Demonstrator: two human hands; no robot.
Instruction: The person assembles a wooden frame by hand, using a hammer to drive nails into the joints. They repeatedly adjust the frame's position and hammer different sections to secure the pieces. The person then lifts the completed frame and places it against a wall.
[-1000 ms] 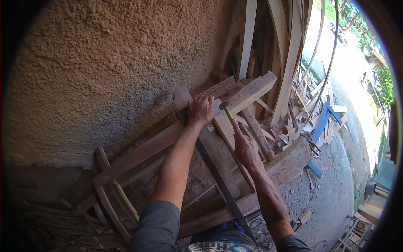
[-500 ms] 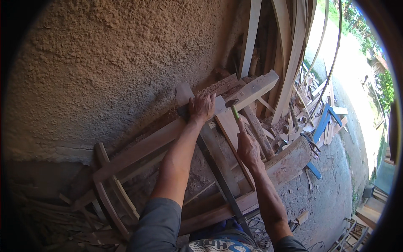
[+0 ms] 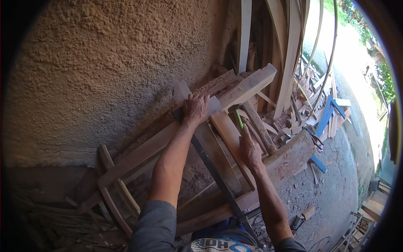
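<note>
My right hand (image 3: 250, 152) is closed round the handle of a hammer (image 3: 239, 119), which is partly green. Its dark head is just right of a wooden frame's (image 3: 228, 130) upper joint; whether it touches the wood I cannot tell. My left hand (image 3: 196, 108) lies over the top of the frame, fingers bent down over a pale block of wood (image 3: 214, 105); the far side of its grip is hidden. A long dark bar (image 3: 214, 172) runs from below that hand across the frame toward my body.
Behind the frame rises a rough plaster wall (image 3: 126, 54). Long boards (image 3: 289, 54) lean at the back right, above heaped offcuts and blue pieces (image 3: 325, 115). A thick beam (image 3: 252, 86) sticks out beyond the joint. Curved wooden pieces (image 3: 115, 206) stand at the left.
The hammer head has drawn slightly down and right, away from the joint, with my right hand. My left hand stays on the block. The whole view has shifted a little.
</note>
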